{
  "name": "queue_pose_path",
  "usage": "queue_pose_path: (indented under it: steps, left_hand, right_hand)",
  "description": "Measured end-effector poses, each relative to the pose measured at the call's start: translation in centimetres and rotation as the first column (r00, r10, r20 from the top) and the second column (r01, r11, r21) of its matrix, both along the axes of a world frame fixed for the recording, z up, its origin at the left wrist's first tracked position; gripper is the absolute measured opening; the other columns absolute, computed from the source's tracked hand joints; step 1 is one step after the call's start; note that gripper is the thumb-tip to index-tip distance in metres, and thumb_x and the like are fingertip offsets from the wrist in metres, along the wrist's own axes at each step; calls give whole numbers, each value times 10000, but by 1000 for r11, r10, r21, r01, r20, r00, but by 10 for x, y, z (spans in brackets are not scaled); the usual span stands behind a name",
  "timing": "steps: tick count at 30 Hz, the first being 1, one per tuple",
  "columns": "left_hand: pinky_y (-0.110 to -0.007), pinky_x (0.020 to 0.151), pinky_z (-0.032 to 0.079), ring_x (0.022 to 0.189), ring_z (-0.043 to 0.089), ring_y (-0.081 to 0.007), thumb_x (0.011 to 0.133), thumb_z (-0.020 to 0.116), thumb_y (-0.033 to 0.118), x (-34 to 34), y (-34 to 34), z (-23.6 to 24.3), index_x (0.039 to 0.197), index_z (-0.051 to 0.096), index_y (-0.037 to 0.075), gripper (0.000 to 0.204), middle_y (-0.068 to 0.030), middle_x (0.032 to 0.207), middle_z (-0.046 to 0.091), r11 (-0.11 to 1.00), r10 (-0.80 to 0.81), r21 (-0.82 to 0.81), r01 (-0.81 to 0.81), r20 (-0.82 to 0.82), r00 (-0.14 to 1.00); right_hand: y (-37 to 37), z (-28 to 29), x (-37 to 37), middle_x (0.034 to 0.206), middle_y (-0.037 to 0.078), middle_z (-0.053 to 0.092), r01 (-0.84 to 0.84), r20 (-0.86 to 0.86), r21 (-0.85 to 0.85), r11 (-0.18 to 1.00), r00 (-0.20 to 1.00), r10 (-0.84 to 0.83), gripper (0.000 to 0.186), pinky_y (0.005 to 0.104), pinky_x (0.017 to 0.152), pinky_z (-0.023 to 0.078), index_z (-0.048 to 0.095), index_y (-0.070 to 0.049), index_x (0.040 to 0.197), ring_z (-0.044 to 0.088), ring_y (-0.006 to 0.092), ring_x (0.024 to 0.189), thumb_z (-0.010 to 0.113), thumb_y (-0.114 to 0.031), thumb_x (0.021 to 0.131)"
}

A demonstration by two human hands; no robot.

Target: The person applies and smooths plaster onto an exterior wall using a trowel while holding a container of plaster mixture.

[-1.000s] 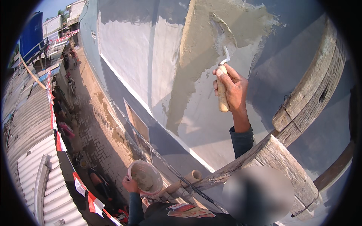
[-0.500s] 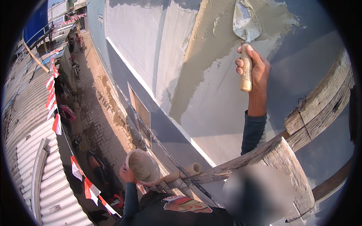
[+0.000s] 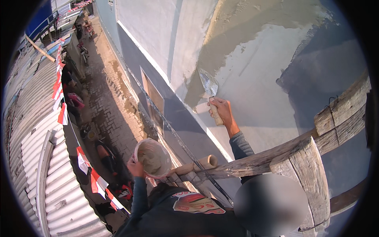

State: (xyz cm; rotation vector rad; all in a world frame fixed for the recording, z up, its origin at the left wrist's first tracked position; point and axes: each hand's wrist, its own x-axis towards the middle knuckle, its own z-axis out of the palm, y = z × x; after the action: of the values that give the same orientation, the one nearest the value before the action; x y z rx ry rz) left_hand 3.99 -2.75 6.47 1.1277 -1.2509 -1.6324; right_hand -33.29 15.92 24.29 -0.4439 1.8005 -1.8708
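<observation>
My right hand [image 3: 224, 111] grips the wooden handle of a pointed trowel [image 3: 208, 83]. Its metal blade lies against the wall at the lower edge of a wet grey-brown mortar patch [image 3: 244, 29]. Paler, smoother plaster [image 3: 260, 63] surrounds the hand. Lower left, my left hand [image 3: 136, 167] is closed on the rim of a pale bucket [image 3: 153, 158]. Grey mortar lies inside the bucket, which hangs tilted beside the scaffold.
A weathered wooden beam [image 3: 256, 160] crosses in front of me, with an upright post [image 3: 304, 177] and a bamboo pole [image 3: 193, 165]. Far below runs a paved alley [image 3: 112, 100]. Corrugated roofs [image 3: 43, 158] and red-white bunting [image 3: 81, 160] line the left.
My right hand has moved the trowel down and left across the wall, from the upper mortar to its lower edge. My left hand still holds the bucket.
</observation>
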Motion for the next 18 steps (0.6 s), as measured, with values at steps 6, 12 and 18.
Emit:
queue_pose_path:
  steps: [6, 12, 18]
  left_hand:
    - [-261, 707, 503, 773, 628, -122, 737, 578, -87, 3, -7, -9, 1057, 703, -43, 346, -50, 926, 699, 999, 27, -29, -27, -9, 1000]
    - [-268, 705, 522, 798, 658, -151, 714, 420, -127, 1, -4, 5, 1106, 687, -57, 480, -78, 963, 705, 997, 11, -70, -12, -16, 1000]
    - [-277, 727, 522, 802, 654, -147, 722, 445, -122, 0, -3, -4, 1096, 689, -60, 450, -78, 958, 705, 997, 18, -70, -23, -63, 998]
  right_hand:
    - [-7, 15, 21, 618, 63, 569, 165, -418, 355, 920, 908, -1, 203, 317, 456, 440, 615, 44, 805, 537, 137, 497, 655, -147, 861]
    - [2, 149, 39, 648, 58, 570, 299, -606, 134, 945, 779, -161, 232, 302, 480, 454, 661, 46, 990, 541, 111, 544, 683, -151, 868]
    - [14, 230, 54, 719, 37, 587, 413, -717, -251, 876, 529, -455, 300, 262, 488, 465, 650, 54, 1127, 547, 96, 569, 670, -140, 900]
